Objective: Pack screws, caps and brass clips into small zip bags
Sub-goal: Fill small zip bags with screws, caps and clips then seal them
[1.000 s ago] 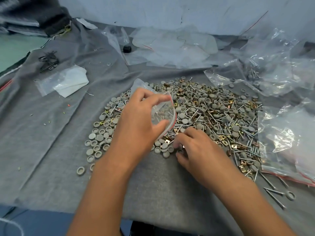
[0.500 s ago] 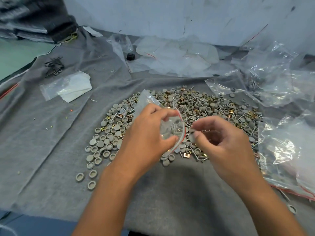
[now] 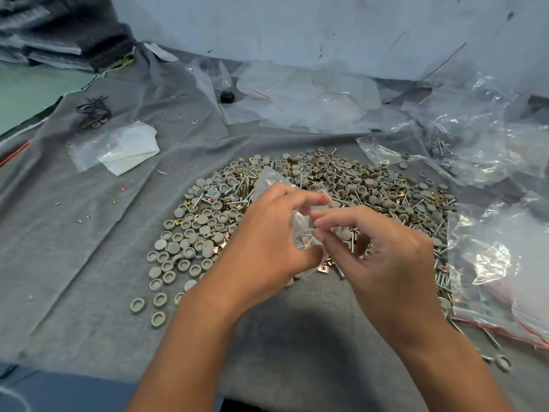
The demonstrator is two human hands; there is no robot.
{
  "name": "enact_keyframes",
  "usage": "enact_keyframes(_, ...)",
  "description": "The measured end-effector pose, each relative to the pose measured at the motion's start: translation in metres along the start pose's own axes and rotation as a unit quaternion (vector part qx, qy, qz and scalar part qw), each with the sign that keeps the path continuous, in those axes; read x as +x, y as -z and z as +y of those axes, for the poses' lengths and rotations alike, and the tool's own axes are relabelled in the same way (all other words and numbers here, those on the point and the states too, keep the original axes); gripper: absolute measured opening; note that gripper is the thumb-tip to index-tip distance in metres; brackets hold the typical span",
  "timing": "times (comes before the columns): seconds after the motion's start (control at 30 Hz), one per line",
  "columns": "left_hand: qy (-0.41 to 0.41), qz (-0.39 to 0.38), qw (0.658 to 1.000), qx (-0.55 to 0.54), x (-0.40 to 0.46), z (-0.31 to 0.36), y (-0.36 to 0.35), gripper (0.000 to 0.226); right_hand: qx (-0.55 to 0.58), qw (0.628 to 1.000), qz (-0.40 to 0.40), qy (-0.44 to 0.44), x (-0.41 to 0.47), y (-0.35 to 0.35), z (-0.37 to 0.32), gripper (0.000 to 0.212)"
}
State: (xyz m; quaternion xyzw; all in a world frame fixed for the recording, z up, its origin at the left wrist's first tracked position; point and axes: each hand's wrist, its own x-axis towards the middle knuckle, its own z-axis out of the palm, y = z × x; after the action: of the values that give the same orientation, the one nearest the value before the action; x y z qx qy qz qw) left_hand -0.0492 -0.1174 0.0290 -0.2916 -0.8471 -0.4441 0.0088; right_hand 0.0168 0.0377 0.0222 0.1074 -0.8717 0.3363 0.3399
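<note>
left hand (image 3: pixel 267 248) holds small clear plastic zip bag (image 3: pixel 303 233) | right hand (image 3: pixel 383 257) pinches at bag's mouth | over pile of grey round caps, silver screws, brass clips (image 3: pixel 371 185) mid grey cloth (image 3: pixel 89 263)

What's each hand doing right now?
Left hand: holds the zip bag by its mouth.
Right hand: fingers pinched at the bag's mouth; what they hold cannot be told.
</note>
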Motion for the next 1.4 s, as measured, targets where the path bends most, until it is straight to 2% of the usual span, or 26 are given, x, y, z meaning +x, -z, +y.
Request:
enact_keyframes(0.17, 0.011, 0.005, 1.000, 0.001, -0.001, -0.001, 0.004, 0.061, 0.050, 0.997, 0.046, -0.031, 0.005, 0.002, -0.005, 0.014)
enact_keyframes(0.23, 0.026, 0.026, 0.999, -0.004, -0.001, -0.003, 0.008, 0.061, 0.087, 0.989, 0.075, -0.089, 0.007, 0.004, -0.002, 0.022)
enact_keyframes(0.27, 0.035, 0.046, 0.998, -0.008, 0.000, -0.004, 0.011, 0.060, 0.092, 0.985, 0.065, -0.131, 0.007, 0.004, 0.002, 0.024)
enact_keyframes(0.3, 0.043, 0.070, 0.997, -0.012, 0.000, -0.005, 0.014, 0.060, 0.080, 0.981, 0.022, -0.174, 0.007, 0.004, 0.006, 0.023)
enact_keyframes(0.37, 0.049, 0.119, 0.992, -0.009, 0.002, -0.008, 0.021, 0.061, 0.027, 0.961, -0.143, -0.235, -0.001, -0.007, 0.012, 0.018)
enact_keyframes(0.43, 0.049, 0.143, 0.988, 0.008, 0.002, -0.010, 0.023, 0.061, -0.052, 0.929, -0.296, -0.218, -0.013, -0.023, 0.010, 0.020)
enact_keyframes(0.5, 0.049, 0.141, 0.988, 0.026, 0.001, -0.010, 0.022, 0.061, -0.101, 0.913, -0.347, -0.188, -0.022, -0.036, 0.006, 0.028)
enact_keyframes(0.67, 0.033, 0.129, 0.990, 0.043, -0.001, -0.008, 0.016, 0.062, -0.156, 0.923, -0.315, -0.155, -0.024, -0.043, -0.002, 0.035)
enact_keyframes(0.83, 0.026, 0.118, 0.991, 0.053, -0.002, -0.007, 0.011, 0.061, -0.141, 0.938, -0.291, -0.124, -0.024, -0.046, -0.009, 0.020)
enact_keyframes(0.97, 0.020, 0.117, 0.991, 0.058, 0.000, -0.008, 0.009, 0.060, -0.098, 0.945, -0.271, -0.152, -0.022, -0.046, -0.003, 0.010)
enact_keyframes(1.03, 0.021, 0.113, 0.991, 0.064, 0.000, -0.008, 0.008, 0.060, -0.044, 0.954, -0.220, -0.199, -0.016, -0.037, 0.006, 0.010)
enact_keyframes(1.1, 0.022, 0.109, 0.992, 0.065, 0.000, -0.009, 0.007, 0.061, 0.024, 0.959, -0.132, -0.249, -0.006, -0.021, 0.015, 0.011)
enact_keyframes(1.17, 0.019, 0.103, 0.992, 0.070, -0.001, -0.008, 0.006, 0.061, 0.111, 0.957, -0.047, -0.263, 0.004, -0.002, 0.015, 0.012)
enact_keyframes(1.23, 0.016, 0.095, 0.992, 0.083, 0.000, -0.007, 0.003, 0.061, 0.163, 0.961, 0.015, -0.222, 0.011, 0.011, 0.010, 0.013)
enact_keyframes(1.3, 0.015, 0.086, 0.992, 0.089, 0.002, -0.004, 0.000, 0.062, 0.166, 0.972, 0.038, -0.164, 0.013, 0.013, 0.001, 0.015)
enact_keyframes(1.4, 0.006, 0.076, 0.995, 0.067, 0.004, 0.003, -0.005, 0.063, 0.059, 0.996, 0.010, -0.071, 0.012, 0.005, -0.003, 0.013)
